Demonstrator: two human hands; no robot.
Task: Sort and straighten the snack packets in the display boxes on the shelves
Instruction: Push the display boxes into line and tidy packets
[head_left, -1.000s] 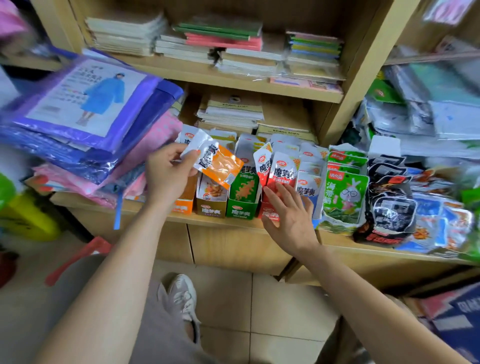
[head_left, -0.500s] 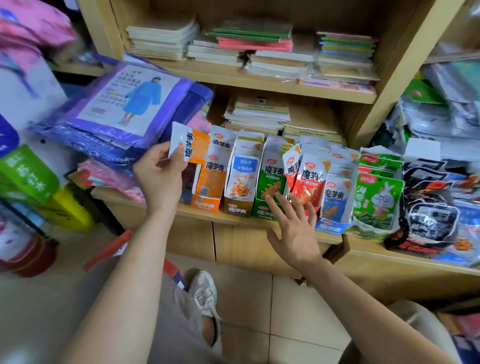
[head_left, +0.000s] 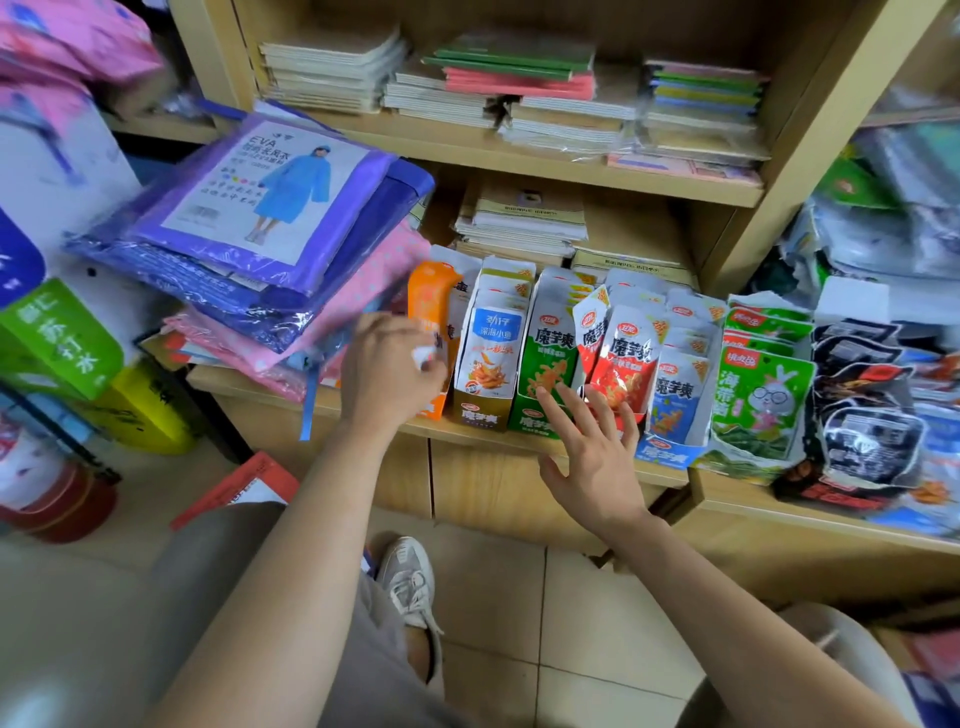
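Note:
A row of display boxes full of snack packets stands on the lower wooden shelf (head_left: 519, 436): an orange box (head_left: 428, 306), a brown box (head_left: 480, 413) with blue-and-white packets, a green box (head_left: 543, 358), red packets (head_left: 626, 358), a blue box (head_left: 670, 449) and green seaweed packets (head_left: 761, 400). My left hand (head_left: 387, 369) grips an orange-and-white packet (head_left: 428, 356) at the front of the orange box. My right hand (head_left: 592, 452) hovers with fingers spread before the green box and the red packets, its fingertips at their fronts.
Purple and pink raincoat packs (head_left: 270, 218) are piled at the left of the shelf, overhanging the orange box. Notebooks (head_left: 519, 83) are stacked on the shelf above. Black snack packets (head_left: 867, 415) crowd the right. My knee and shoe (head_left: 408, 577) are on the tiled floor below.
My left hand carried the orange-and-white packet down and left from above the boxes into the front of the orange box. My right hand stayed at the green and red packets.

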